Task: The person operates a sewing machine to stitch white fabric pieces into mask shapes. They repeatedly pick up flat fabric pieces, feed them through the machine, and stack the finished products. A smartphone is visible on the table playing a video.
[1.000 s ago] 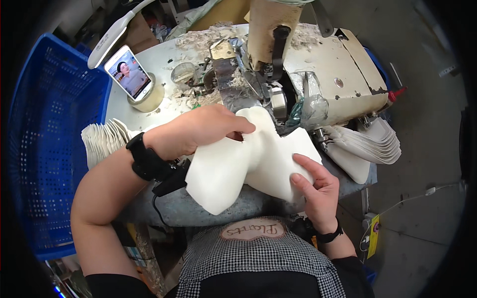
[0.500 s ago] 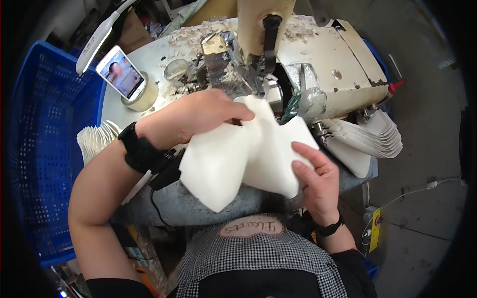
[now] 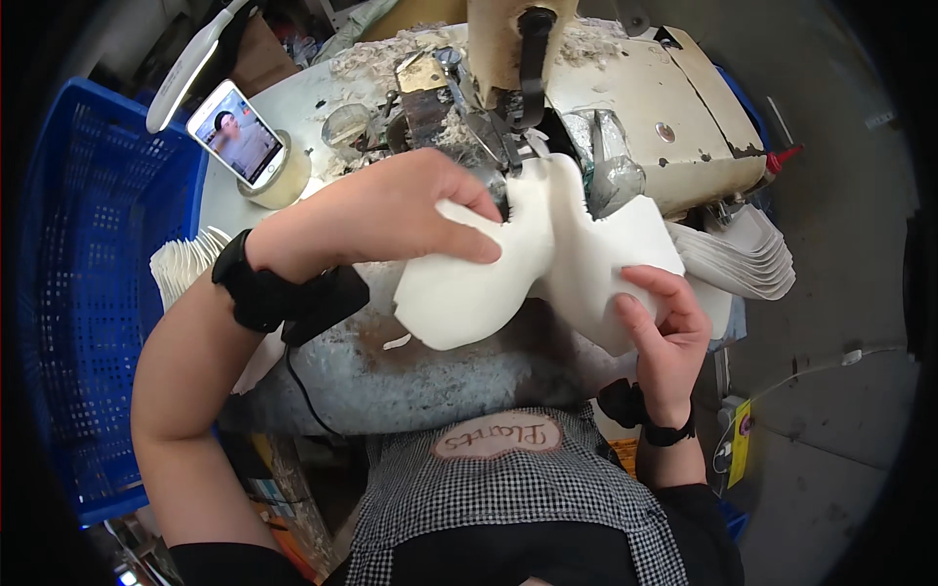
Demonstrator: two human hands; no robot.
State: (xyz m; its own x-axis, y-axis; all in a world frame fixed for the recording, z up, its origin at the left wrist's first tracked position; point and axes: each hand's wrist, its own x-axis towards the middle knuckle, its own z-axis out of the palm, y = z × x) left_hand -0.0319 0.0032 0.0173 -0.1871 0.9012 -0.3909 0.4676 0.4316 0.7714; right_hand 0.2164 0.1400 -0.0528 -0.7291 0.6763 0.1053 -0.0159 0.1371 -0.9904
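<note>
A white piece of soft, smooth sheet material, with two broad lobes and a narrower middle, is spread between my hands. Its upper middle reaches under the head of a cream sewing machine, close to the metal presser parts. My left hand pinches the left lobe near its upper notched edge, thumb on top. On the other side, my right hand holds the right lobe between thumb and fingers, the thumb and one finger showing on the near face. Jagged little notches run along the inner edges. The lower parts of some fingers are hidden.
Stacked white pieces lie at the table's left and right. A phone leans on a tape roll beneath a lamp. A blue crate stands left. Lint covers the machine's back area.
Both hands have moved right with the white piece, and its lobes have swung up and away from me. The middle now sits farther under the machine head.
</note>
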